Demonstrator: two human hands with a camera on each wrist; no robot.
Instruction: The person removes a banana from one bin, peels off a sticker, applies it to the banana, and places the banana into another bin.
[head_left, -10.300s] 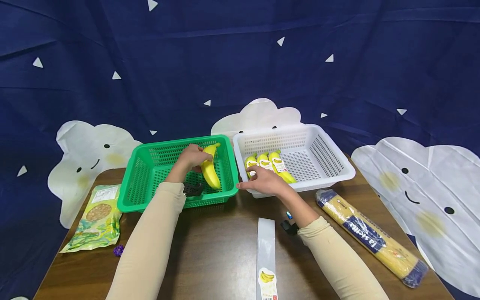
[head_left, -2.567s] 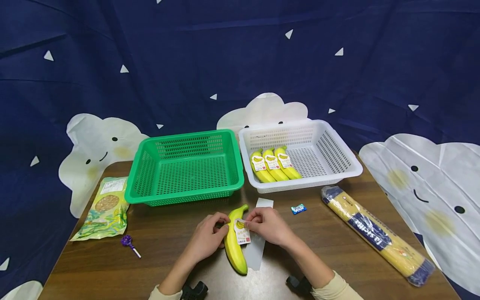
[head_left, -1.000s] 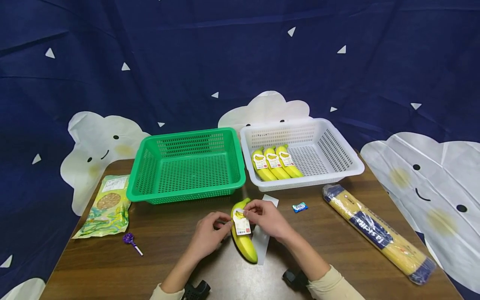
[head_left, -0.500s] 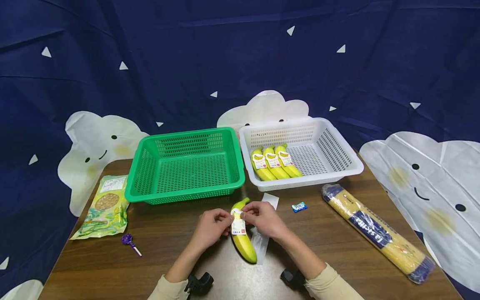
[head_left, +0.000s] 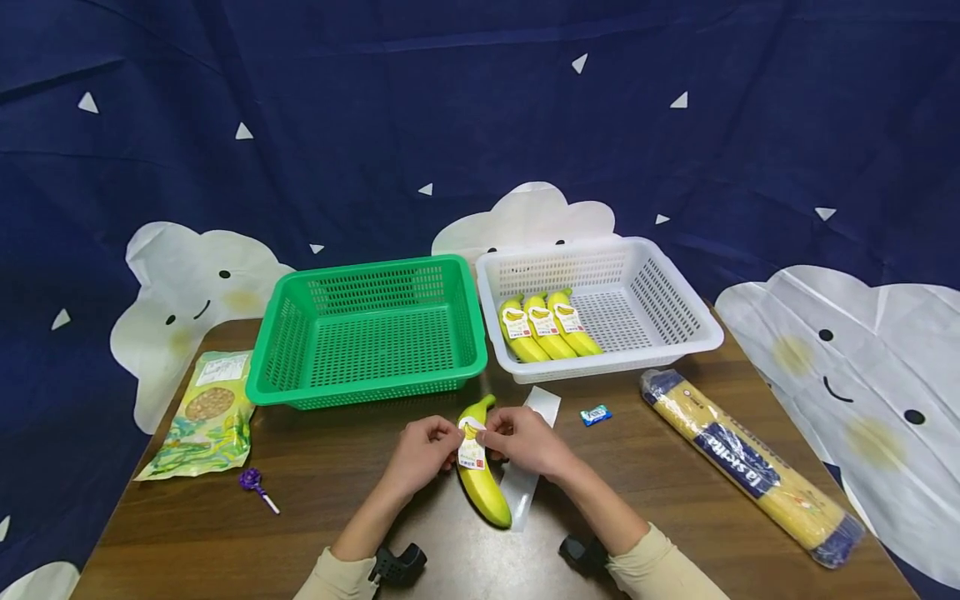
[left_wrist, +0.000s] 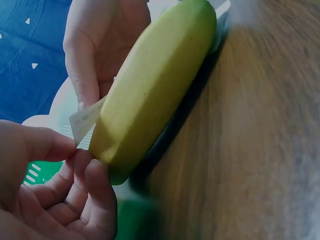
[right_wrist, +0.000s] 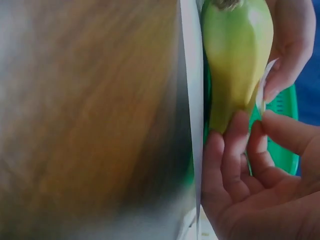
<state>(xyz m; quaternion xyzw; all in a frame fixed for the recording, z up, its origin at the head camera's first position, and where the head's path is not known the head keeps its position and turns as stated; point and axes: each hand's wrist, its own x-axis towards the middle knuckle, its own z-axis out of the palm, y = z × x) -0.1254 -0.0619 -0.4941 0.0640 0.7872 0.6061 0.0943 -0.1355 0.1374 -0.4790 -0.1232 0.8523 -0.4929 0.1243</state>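
Observation:
A yellow banana (head_left: 486, 497) lies lengthwise on the table in front of me, its stem pointing away. A white sticker (head_left: 472, 454) with a banana picture lies over its upper half. At the sticker's left edge, my left hand (head_left: 424, 454) pinches it between thumb and index finger. My right hand (head_left: 531, 442) pinches the opposite edge with thumb and fingertips. In the left wrist view one sticker corner (left_wrist: 84, 122) stands up off the banana's side (left_wrist: 155, 85). Partly under the banana and right hand lies a pale backing strip (head_left: 545, 403).
Behind the hands stand a green basket (head_left: 367, 393) and a white basket (head_left: 622, 360) holding 3 labelled bananas (head_left: 551, 343). On the left are a snack bag (head_left: 206, 417) and a purple lollipop (head_left: 252, 480); on the right, a small blue wrapped candy (head_left: 596, 415) and a spaghetti pack (head_left: 750, 467).
The banana has come from the green basket to the table, and the sticker from the strip onto it. Lately my left fingers have moved to the sticker's left edge, and the sticker has shifted left.

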